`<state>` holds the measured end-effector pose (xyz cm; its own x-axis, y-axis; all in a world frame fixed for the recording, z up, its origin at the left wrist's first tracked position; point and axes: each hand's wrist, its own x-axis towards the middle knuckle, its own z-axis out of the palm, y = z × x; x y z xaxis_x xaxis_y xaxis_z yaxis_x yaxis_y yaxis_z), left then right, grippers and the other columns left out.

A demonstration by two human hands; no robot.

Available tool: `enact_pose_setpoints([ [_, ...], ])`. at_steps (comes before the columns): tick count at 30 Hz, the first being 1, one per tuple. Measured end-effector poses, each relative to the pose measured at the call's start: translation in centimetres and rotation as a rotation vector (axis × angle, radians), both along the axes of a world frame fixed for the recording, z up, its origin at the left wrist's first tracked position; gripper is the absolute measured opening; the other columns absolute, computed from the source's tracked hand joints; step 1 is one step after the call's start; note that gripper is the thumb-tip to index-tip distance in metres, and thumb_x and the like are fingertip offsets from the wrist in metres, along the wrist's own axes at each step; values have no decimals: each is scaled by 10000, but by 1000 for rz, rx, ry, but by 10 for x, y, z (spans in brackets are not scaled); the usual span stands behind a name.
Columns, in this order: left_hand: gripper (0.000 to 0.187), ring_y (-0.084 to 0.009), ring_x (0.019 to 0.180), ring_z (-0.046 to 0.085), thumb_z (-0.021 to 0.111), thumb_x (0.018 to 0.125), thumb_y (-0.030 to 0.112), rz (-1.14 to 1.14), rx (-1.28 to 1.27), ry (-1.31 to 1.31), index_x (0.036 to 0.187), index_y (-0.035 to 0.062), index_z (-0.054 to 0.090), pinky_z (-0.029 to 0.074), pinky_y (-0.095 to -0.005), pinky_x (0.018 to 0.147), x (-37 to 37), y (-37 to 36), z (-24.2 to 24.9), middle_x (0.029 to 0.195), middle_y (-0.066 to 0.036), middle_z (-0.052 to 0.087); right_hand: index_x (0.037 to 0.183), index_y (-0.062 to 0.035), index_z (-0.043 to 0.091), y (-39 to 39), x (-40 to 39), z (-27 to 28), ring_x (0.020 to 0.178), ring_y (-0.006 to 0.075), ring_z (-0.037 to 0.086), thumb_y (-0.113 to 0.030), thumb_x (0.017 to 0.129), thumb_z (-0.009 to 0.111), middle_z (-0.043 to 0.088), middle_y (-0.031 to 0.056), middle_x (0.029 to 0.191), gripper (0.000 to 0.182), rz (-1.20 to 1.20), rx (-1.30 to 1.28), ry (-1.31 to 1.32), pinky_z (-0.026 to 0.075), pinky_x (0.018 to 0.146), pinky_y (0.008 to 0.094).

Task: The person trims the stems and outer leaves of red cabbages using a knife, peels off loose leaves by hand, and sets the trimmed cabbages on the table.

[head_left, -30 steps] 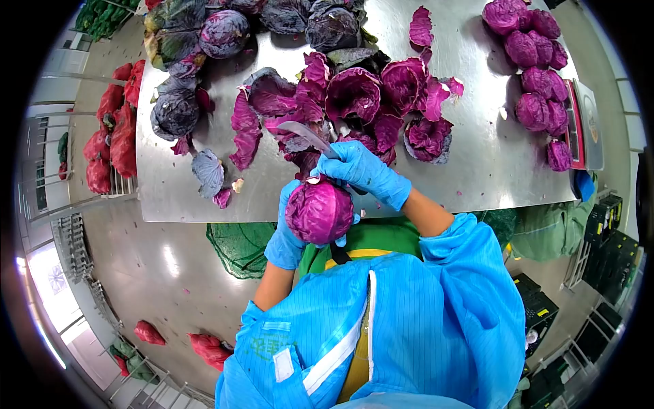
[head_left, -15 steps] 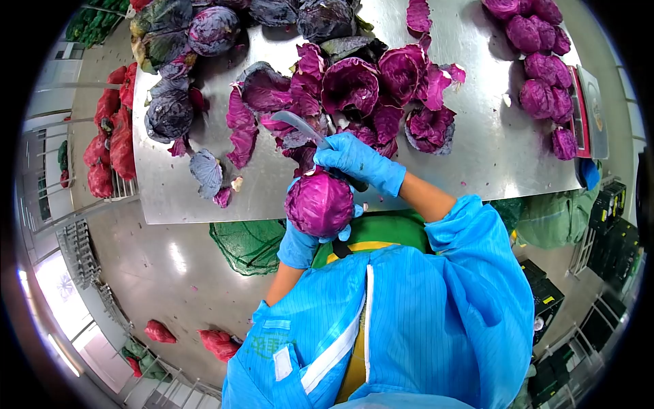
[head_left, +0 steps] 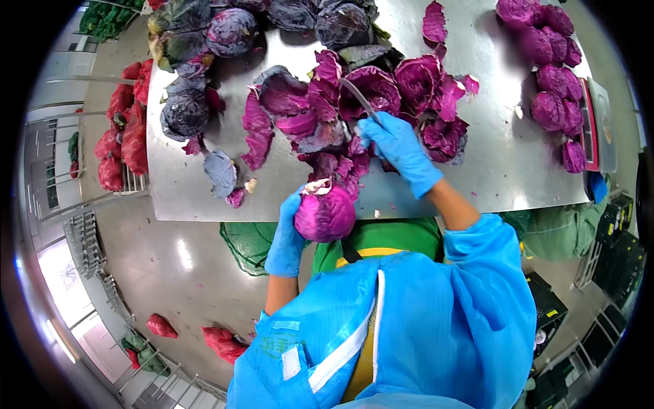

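Note:
My left hand (head_left: 287, 228), in a blue glove, grips a trimmed red cabbage (head_left: 325, 215) at the table's near edge. The cabbage's pale cut stem end faces the table. Over the pile of leaves, my gloved right hand (head_left: 398, 146) is closed round a knife (head_left: 359, 96), whose curved blade points up and to the left. Beneath and beyond the blade lie loose purple outer leaves (head_left: 373, 92), some cupped. A single grey-purple leaf (head_left: 221, 173) rests farther left. The knife's handle is mostly hidden in my right hand.
Dark untrimmed cabbages (head_left: 184, 112) sit along the left and far side of the metal table (head_left: 204, 204). Trimmed cabbages (head_left: 558, 82) are grouped at the right, near a red-edged container (head_left: 590, 126). Red mesh sacks (head_left: 126, 143) stand left; others lie on the floor.
My right hand and the knife have moved away from the cabbage, right and over the leaves. My left hand has turned the cabbage, bringing its cut stem end into view.

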<state>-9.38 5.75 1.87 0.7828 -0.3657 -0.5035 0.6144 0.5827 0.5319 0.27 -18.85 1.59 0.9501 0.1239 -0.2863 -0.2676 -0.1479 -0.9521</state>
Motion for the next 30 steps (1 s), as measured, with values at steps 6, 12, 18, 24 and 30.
enact_pose_setpoints([
  [6,823,-272,1068,548,812,689,344,-63,1179,-435,1336,5,434,431,-378,960,-4,-10,-1,1185,-156,522,1190,-167,601,19,-59,-19,653,254,645,-362,914,550,656,107,806,342,313,-582,-492,511,551,372],
  [12,820,-243,1122,535,818,685,339,-181,1422,-414,1332,-1,446,425,-367,970,0,-16,5,1220,-158,525,1280,-108,536,32,-82,-15,514,183,563,-290,836,595,524,49,641,483,497,-1098,-703,417,410,338],
  [18,927,-275,1124,547,839,635,439,-197,1291,-319,1319,-30,426,441,-366,962,5,-12,4,1222,-189,513,1250,-74,548,36,-77,-18,521,176,576,-224,806,593,541,40,642,471,505,-1134,-715,429,402,330],
  [24,913,-259,1094,567,849,603,432,-174,1288,-357,1295,-9,450,461,-365,939,8,-15,0,1187,-170,541,1145,0,555,37,-62,-29,519,197,611,-171,796,579,588,57,652,390,571,-1058,-708,468,413,339],
  [30,941,-326,1064,565,822,594,485,-428,1625,-592,1313,19,432,484,-413,891,8,-27,13,1152,-181,532,830,-77,561,54,-37,-47,564,266,656,-166,795,565,638,111,653,95,521,-882,-610,509,498,418],
])
